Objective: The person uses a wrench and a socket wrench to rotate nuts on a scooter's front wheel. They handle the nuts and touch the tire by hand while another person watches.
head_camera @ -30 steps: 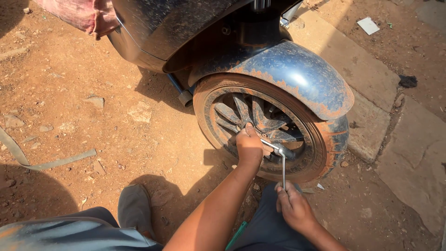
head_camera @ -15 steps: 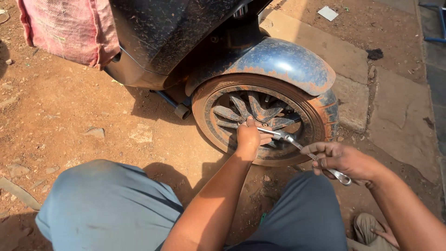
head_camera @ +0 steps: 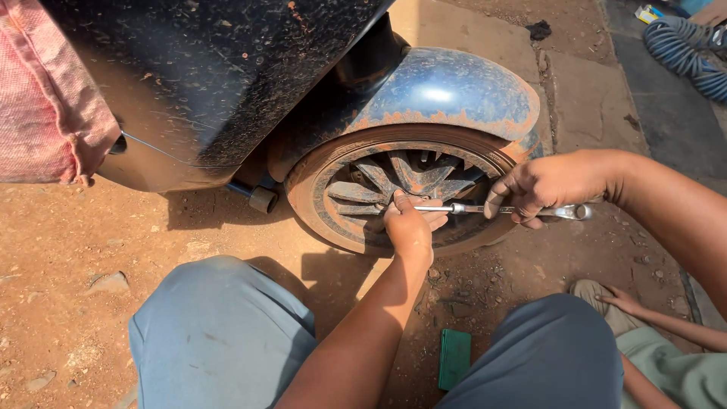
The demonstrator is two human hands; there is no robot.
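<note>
Wrench (head_camera: 515, 209), horizontal at the scooter wheel (head_camera: 409, 189) hub: my right hand (head_camera: 541, 185) fingers clamp its handle, left hand (head_camera: 409, 223) fingers steady its head; the wheel remains mounted, fastener progress indeterminable.

Both arms stretched forward, knees spread.
Left hand (head_camera: 409, 223) pressed flat, fingers curled; right hand (head_camera: 541, 188) fisted, knuckles up, forearm coming in from the right.

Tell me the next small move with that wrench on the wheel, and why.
Probably swing the handle down. The right hand grips the wrench lying level, its head at the hub of the wheel, where the left hand steadies it.
</note>
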